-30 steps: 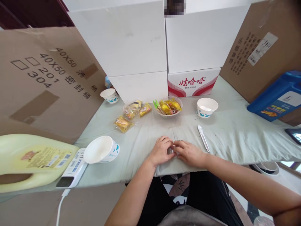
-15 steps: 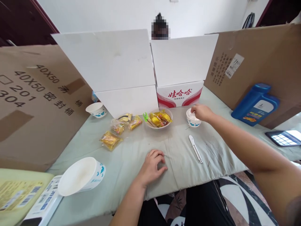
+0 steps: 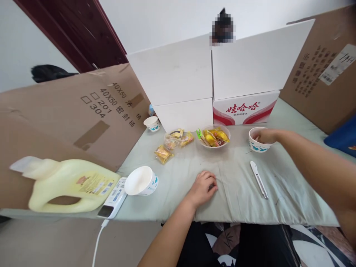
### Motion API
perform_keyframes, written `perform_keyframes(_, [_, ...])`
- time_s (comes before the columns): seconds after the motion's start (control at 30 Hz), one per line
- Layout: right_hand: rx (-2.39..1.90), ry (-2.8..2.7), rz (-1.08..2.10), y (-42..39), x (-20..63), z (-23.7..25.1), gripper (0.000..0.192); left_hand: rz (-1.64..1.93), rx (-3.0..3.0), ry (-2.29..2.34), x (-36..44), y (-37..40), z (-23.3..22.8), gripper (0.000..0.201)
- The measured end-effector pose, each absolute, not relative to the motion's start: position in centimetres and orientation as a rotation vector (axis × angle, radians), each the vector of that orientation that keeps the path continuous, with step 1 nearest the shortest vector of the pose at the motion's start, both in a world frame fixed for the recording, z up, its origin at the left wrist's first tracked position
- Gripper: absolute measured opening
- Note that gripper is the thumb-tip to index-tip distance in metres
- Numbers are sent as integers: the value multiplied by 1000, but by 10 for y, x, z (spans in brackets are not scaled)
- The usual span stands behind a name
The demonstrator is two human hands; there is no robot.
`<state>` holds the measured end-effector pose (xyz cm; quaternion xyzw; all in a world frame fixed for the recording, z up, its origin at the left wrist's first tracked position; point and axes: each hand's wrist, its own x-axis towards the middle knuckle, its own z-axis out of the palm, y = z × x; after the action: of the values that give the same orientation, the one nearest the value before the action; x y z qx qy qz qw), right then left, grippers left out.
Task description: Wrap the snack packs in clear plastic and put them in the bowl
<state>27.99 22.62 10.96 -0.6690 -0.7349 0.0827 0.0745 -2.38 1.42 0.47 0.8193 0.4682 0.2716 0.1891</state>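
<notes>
My left hand (image 3: 204,188) rests on the pale green cloth with fingers loosely bent and thumb apart, holding nothing. Out to the right, my right hand (image 3: 265,136) dips into a white paper bowl with blue print (image 3: 259,147). Its fingers look drawn together, and the bowl's wall and the hand hide what they hold, if anything. Nearer to me than that bowl lies a white utility knife (image 3: 258,179). A clear plastic bowl (image 3: 214,146) between the hands, farther back, holds yellow-wrapped packets (image 3: 210,138), wooden sticks and a green plastic piece (image 3: 199,133).
Several yellow snack packets (image 3: 163,154) lie left of the clear bowl. Two more paper bowls stand left, one near (image 3: 141,181), one far (image 3: 152,124). A yellow jug (image 3: 75,181) lies by a white device (image 3: 115,198). White boxes (image 3: 183,74) wall the back; a person's head shows above.
My view has swung left, bringing the whole jug into sight. My right hand has gone deeper into the paper bowl. My left hand stays in place on the cloth.
</notes>
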Motion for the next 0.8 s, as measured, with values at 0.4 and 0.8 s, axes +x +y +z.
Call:
perform_keyframes(0.4, [-1178,-2316,319,55,350,31,15,695,1758,2656,-130,98,98,117])
perform_keyframes(0.8, [-1158,-2301,147,-10,338,-21,20,-79,1862,2426,-123,126,50,74])
